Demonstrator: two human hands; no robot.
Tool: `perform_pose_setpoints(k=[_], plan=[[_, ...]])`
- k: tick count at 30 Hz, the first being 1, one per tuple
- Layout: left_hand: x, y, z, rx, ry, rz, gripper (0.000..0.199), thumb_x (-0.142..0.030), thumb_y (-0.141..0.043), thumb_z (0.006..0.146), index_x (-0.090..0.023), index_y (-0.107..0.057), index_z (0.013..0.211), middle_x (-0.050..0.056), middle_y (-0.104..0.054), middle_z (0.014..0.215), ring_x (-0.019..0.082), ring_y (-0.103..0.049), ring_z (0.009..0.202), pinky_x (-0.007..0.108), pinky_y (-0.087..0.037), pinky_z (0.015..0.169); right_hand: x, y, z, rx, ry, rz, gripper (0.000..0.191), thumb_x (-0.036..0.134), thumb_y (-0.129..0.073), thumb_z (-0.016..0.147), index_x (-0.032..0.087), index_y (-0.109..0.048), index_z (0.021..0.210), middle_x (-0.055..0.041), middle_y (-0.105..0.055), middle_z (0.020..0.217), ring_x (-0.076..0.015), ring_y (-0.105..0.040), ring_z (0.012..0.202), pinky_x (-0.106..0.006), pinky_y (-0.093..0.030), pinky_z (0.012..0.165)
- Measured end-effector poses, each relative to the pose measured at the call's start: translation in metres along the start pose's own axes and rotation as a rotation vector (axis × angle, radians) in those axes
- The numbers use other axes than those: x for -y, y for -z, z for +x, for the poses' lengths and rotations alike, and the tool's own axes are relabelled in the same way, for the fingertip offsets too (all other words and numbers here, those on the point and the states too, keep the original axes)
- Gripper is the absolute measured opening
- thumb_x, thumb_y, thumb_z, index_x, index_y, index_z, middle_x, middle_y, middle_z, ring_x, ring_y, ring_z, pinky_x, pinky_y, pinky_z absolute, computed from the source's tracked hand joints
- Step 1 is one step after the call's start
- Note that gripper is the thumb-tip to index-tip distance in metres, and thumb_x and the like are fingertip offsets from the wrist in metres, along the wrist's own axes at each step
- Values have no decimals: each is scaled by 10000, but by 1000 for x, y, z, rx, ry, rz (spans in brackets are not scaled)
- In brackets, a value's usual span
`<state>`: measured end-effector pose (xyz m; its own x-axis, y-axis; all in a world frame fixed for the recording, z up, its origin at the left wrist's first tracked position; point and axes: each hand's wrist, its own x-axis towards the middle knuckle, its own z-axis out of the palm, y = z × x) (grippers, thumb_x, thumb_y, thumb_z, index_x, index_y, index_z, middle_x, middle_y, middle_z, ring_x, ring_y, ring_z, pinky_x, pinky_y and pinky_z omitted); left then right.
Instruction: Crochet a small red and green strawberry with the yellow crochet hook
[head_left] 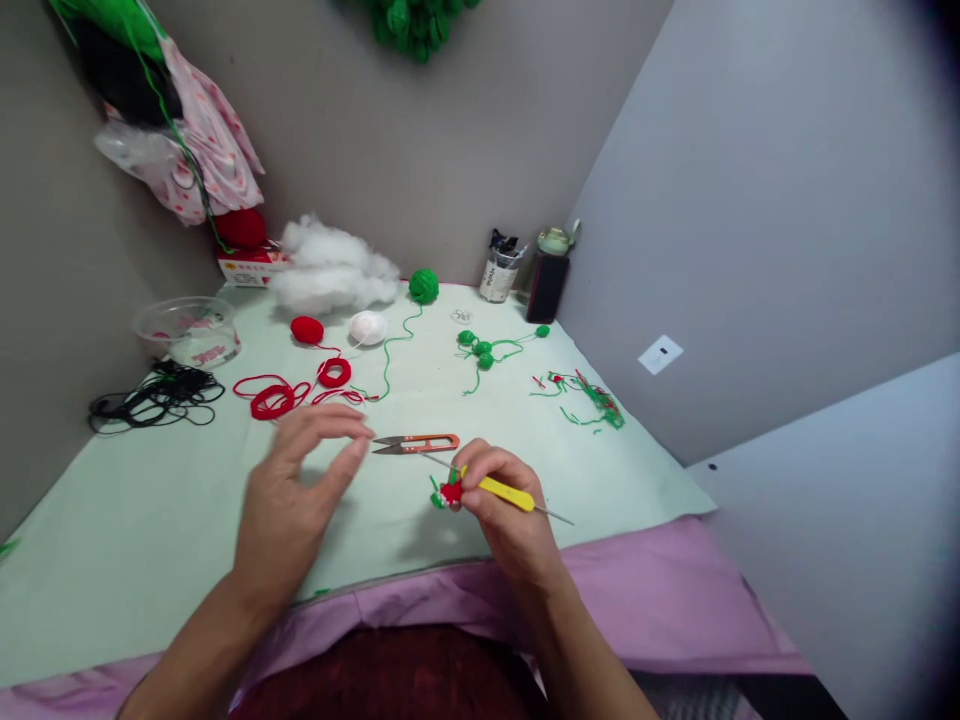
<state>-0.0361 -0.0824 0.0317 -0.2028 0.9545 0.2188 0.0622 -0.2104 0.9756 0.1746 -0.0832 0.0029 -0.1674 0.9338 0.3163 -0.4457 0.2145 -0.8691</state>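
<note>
My right hand [510, 505] grips a crochet hook with a yellow handle [506, 491], its thin metal shaft pointing up and left. The same fingers hold a small crocheted piece [450, 493] in red, green and white yarn. To the left, my left hand [292, 490] is raised over the table, thumb and index fingertips pinched together. Whether a thin strand lies between those tips, I cannot tell. Just beyond, between the two hands, lies a pair of orange-handled thread snips [420, 443], blades toward my left fingertips.
Red yarn rings [334, 373], a red ball [307, 330], a white ball [368, 328] and a green ball [424, 287] lie farther back. Green crocheted balls [482, 349] and yarn scraps [600, 400] are to the right. Black cord [161, 395], a clear tub [199, 335] and white stuffing [330, 265] occupy the left.
</note>
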Motion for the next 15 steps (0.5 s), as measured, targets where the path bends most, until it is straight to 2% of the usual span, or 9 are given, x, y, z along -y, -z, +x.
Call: perform_pose_setpoints(k=[2, 3, 4, 7, 10, 15], plan=[[1, -9, -9, 302, 140, -103, 96, -338, -739, 934, -263, -799, 929, 40, -702, 1028, 254, -594, 1045, 316, -458, 942, 4, -1, -2, 44, 12, -90, 82, 215, -831, 859, 289, -797, 866, -8, -694, 875, -163, -646, 852, -299, -522, 786], [2, -15, -13, 407, 203, -179, 139, -372, -708, 958, -255, -784, 957, 34, -696, 996, 236, -600, 992, 308, -463, 906, 7, -2, -3, 65, 16, -138, 87, 206, -814, 878, 292, -804, 880, -12, -702, 888, -167, -650, 879, -308, -519, 824], [3, -20, -17, 455, 240, -255, 152, -387, -705, 961, -249, -768, 968, 27, -685, 978, 218, -598, 962, 296, -464, 875, 10, -3, -4, 83, 20, -185, 91, 203, -799, 893, 293, -810, 890, -15, -707, 903, -169, -652, 890, -316, -517, 844], [6, -32, -23, 451, 304, -400, 149, -373, -775, 911, -230, -738, 931, 2, -655, 906, 164, -570, 853, 254, -451, 782, 19, -3, -6, 107, 40, -293, 99, 203, -779, 913, 293, -820, 907, -22, -712, 913, -170, -649, 869, -331, -514, 852], [9, -35, -22, 466, 371, -431, 160, -348, -828, 867, -219, -740, 900, -16, -633, 847, 131, -549, 784, 234, -437, 745, 22, -1, -8, 109, 44, -326, 117, 189, -773, 917, 296, -821, 921, -22, -705, 915, -166, -642, 860, -329, -509, 839], [14, -28, -19, 612, 444, -384, 203, -393, -841, 853, -213, -764, 905, -10, -667, 819, 135, -565, 777, 244, -434, 748, 24, 3, -10, 108, -7, -302, 108, 187, -813, 881, 293, -831, 891, -17, -647, 929, -150, -625, 867, -295, -497, 778]])
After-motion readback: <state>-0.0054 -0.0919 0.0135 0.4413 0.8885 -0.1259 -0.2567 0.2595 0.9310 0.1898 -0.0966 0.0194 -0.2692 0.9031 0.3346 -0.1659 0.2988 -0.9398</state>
